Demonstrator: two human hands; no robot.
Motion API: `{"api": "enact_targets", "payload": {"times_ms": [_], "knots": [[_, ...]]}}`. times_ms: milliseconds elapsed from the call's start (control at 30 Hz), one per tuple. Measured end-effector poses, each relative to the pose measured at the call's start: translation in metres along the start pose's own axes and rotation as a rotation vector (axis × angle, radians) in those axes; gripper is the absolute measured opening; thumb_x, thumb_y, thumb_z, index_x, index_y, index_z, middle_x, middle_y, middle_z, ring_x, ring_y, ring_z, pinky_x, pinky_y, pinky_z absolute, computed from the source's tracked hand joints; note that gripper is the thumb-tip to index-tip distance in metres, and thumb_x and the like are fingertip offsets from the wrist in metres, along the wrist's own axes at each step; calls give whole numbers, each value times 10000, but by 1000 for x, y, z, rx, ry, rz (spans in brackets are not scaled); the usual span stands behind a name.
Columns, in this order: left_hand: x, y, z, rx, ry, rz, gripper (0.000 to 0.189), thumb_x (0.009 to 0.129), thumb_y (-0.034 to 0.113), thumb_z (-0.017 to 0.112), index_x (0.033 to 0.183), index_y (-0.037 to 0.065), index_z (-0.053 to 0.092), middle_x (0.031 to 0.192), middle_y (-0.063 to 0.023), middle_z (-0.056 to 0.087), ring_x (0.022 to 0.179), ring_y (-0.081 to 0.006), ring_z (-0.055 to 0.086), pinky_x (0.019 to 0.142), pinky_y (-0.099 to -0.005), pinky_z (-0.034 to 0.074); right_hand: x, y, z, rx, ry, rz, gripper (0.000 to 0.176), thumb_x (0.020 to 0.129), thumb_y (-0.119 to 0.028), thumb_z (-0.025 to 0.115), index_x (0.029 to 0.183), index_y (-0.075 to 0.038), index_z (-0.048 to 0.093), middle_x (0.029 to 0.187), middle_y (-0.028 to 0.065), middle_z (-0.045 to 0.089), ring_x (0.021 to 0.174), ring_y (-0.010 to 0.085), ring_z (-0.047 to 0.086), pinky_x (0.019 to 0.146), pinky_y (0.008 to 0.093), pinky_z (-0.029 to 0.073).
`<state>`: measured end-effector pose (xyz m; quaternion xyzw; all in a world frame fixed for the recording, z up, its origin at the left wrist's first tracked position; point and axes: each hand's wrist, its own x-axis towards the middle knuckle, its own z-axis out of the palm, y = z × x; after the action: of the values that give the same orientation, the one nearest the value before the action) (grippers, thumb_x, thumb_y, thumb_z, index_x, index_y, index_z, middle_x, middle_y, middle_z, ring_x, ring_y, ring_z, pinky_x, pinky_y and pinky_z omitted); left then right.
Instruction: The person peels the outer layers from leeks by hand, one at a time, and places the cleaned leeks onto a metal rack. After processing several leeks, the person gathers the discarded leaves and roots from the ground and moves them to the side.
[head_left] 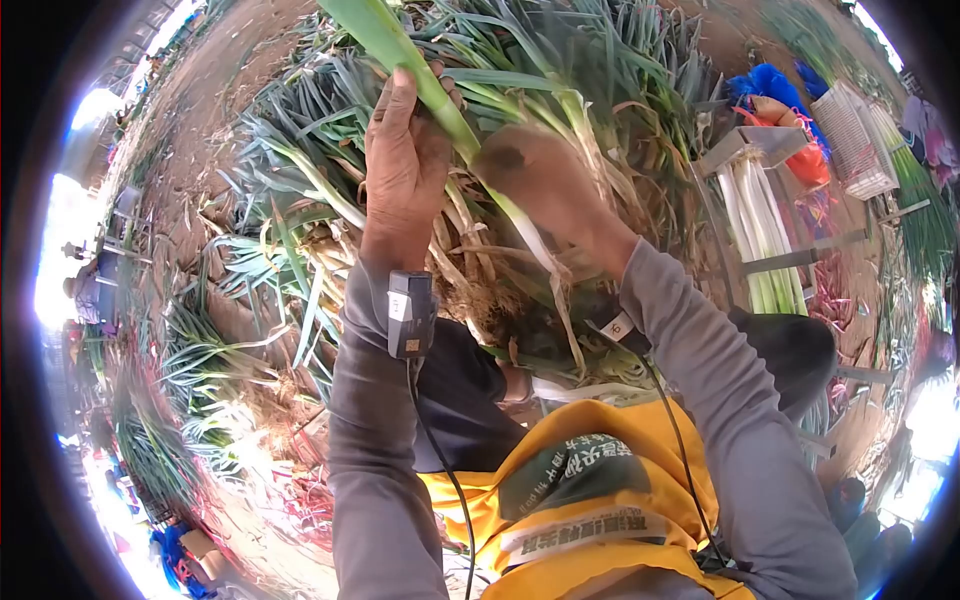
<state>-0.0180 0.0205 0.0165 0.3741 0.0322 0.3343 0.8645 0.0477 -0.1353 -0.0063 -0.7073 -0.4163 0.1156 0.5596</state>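
Observation:
A long green onion slants across the top middle, its green leaves up and its pale root end down toward my lap. Wrapped round its green upper part is my left hand, thumb lying along the stalk. My right hand is smeared by motion over the stalk's lower part, and its fingers cannot be made out. Below it, the whitish lower stalk and a dry, hanging strip of leaf show. Behind both hands lies a big heap of green onions with dirty roots and dried outer leaves.
On the right, a metal frame holds several peeled white stalks. Farther off are a white crate and blue and orange bags. More onions lie at left. Cables run along both sleeves, with a small device on the left wrist.

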Motion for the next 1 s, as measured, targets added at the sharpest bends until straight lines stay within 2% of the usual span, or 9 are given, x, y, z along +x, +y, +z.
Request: {"api": "enact_targets", "payload": {"times_ms": [67,133,267,400,500,667,833,900,1000], "knots": [[-3,2,3,8,-3,-23,336,1012,284,667,1234,33,637,1101,-58,667,978,-174,641,910,-335,542,-2,-3,0,-45,-1,-72,234,867,-184,769,978,14,711,926,159,713,788,268,677,751,350,519],[-3,7,6,19,-2,-36,333,1009,281,671,1229,33,642,1096,-53,668,984,-170,641,915,-330,541,-5,-7,-3,-64,191,-134,253,874,-198,771,990,21,723,941,160,724,813,257,689,773,346,521],[-6,4,7,10,-93,-38,372,1011,275,669,1283,30,604,1112,-65,647,1004,-184,636,923,-339,548,1,-11,-9,45,104,-95,250,869,-192,780,1006,13,738,948,155,723,806,268,679,772,343,518],[-8,3,8,44,-108,-29,420,1017,285,658,1337,29,565,1132,-75,625,1029,-201,634,933,-349,552,5,-8,-12,100,41,-44,245,867,-177,783,1004,22,738,879,132,717,766,197,659,748,330,515],[-10,3,13,8,-124,-55,301,1004,231,680,1228,34,636,1089,-56,656,1003,-175,631,911,-335,550,10,-15,-26,150,-57,75,240,873,-176,779,985,33,739,831,105,715,754,146,645,734,321,512],[-5,1,7,-41,-164,-63,277,1011,213,665,1231,48,629,1067,-54,650,1007,-186,640,937,-349,556,9,-10,-31,300,-130,178,243,880,-178,770,993,35,737,812,77,717,754,108,634,720,296,510],[-3,3,8,-20,-146,-75,240,1003,194,676,1195,56,631,1046,-57,654,1001,-188,642,969,-363,552,-5,-25,-30,76,-106,-87,242,885,-160,747,1020,37,708,863,82,716,790,121,654,753,291,524],[-2,-2,6,-92,-226,-87,220,979,148,704,1166,57,631,1032,-54,655,973,-184,644,990,-379,550,-12,-30,-25,78,-150,-101,205,859,-150,740,982,9,698,890,89,706,780,191,685,742,328,533],[-6,-3,14,-32,-143,-66,230,953,99,727,1158,61,630,1015,-44,652,947,-172,643,1000,-393,547,-17,-21,-20,-302,-47,-427,202,823,-145,727,993,-62,655,895,108,651,808,335,668,689,421,537]]}}
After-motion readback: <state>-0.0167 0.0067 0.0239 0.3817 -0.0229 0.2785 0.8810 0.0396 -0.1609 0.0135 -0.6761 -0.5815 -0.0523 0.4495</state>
